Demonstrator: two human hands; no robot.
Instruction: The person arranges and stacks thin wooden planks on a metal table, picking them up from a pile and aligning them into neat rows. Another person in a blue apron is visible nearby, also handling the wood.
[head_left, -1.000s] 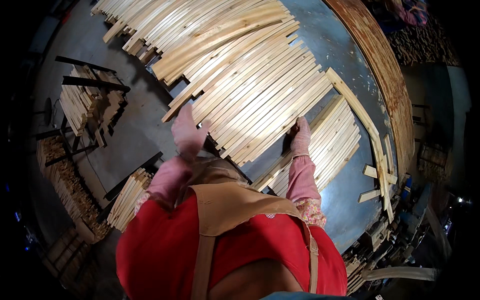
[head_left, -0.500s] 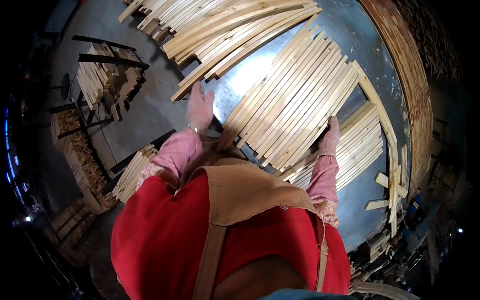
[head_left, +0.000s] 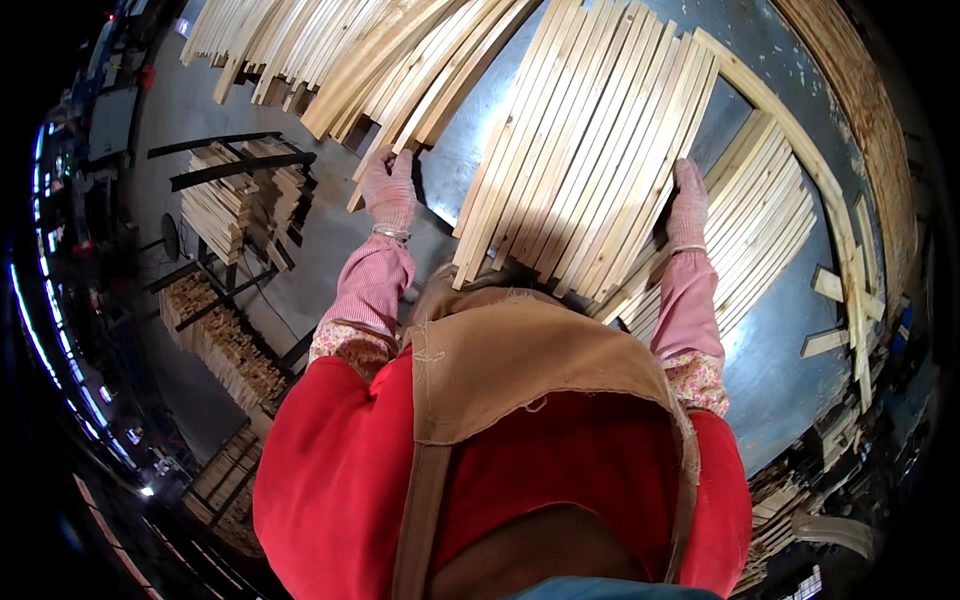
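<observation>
My left hand (head_left: 388,185), in a pale glove, is at the near end of the outermost wooden strip (head_left: 357,198) of the left pile. Its fingers and thumb lie on either side of that strip. My right hand (head_left: 688,205), gloved too, rests with outstretched fingers along the right edge of a layer of wooden strips (head_left: 590,150). These pale strips lie side by side, their near ends uneven. Under and beyond my right hand is another slanted bundle of strips (head_left: 765,225).
The metal tabletop (head_left: 800,385) carries a curved wooden piece (head_left: 815,160) at the right and short offcuts (head_left: 825,343). A large pile of strips (head_left: 290,45) fills the far left. Racks of stacked wood (head_left: 220,205) stand on the floor at left.
My left hand has come up against the strip end at the left pile. The right hand stays along the layer's edge. The view has shifted, so the table sits higher in it.
</observation>
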